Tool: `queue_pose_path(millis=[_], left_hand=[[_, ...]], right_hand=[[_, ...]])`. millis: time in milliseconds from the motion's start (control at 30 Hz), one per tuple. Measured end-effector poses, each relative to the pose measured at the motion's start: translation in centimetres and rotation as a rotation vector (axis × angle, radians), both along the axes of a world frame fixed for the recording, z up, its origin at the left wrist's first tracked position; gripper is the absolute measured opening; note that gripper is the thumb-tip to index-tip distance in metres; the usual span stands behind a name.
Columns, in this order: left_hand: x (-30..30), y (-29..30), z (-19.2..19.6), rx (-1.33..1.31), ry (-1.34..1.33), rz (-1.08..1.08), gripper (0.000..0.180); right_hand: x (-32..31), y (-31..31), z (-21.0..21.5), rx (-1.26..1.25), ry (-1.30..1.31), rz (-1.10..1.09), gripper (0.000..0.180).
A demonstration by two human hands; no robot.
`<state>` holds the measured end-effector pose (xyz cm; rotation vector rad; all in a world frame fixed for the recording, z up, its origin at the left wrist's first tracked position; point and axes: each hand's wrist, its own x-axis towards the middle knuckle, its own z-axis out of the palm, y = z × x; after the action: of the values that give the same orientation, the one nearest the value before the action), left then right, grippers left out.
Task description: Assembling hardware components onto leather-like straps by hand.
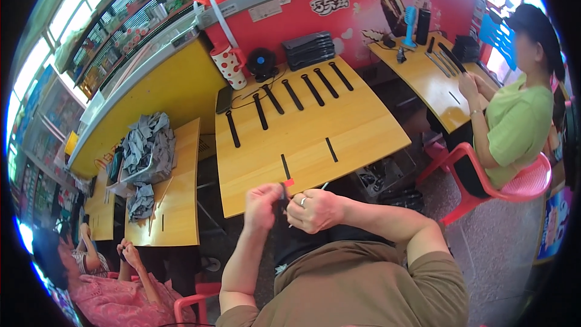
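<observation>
My left hand [263, 207], closed, pinches a short black strap [282, 197] just off the table's near edge. A small red tab [289, 182] shows at the strap's top. Close beside it, my right hand [315, 211] is closed, with a ring on one finger. A thin pale stick [325, 186] pokes out above the right hand, so it appears to be gripped there; its middle is hidden by the fingers. Two short black strips [331, 149] lie flat ahead of my hands. Farther back, several long black straps with looped ends [291, 95] lie in a row.
On the wooden table [369, 127] stand a black fan [261, 64], a polka-dot tumbler [229, 68] and stacked black trays [308, 51]. Left, a bin of grey cloth pieces [148, 151] sits on another table. People work on both sides; a pink chair [502, 188] stands right.
</observation>
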<state>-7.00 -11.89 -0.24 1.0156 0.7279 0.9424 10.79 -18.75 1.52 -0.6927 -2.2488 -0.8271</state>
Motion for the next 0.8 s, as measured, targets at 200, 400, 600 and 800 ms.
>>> queue_pose_path(millis=[200, 400, 600, 800], left_hand=[[-8.4, 13.0, -1.1, -0.007, -0.179, 0.601, 0.011], [-23.8, 21.2, -3.5, -0.174, 0.0, 1.186, 0.011], [-22.1, 14.8, 1.9, -0.2, -0.203, 0.685, 0.032], [-13.7, 10.7, 2.9, -0.104, -0.194, 0.355, 0.024]], right_hand=[[0.9, -3.5, 1.7, -0.021, 0.274, 0.246, 0.022], [5.6, -8.1, 4.1, -0.133, 0.699, 0.242, 0.027], [16.7, -7.8, 8.3, -0.086, 0.81, -0.334, 0.008], [22.5, -1.9, 8.3, 0.425, 0.396, -0.72, 0.013]])
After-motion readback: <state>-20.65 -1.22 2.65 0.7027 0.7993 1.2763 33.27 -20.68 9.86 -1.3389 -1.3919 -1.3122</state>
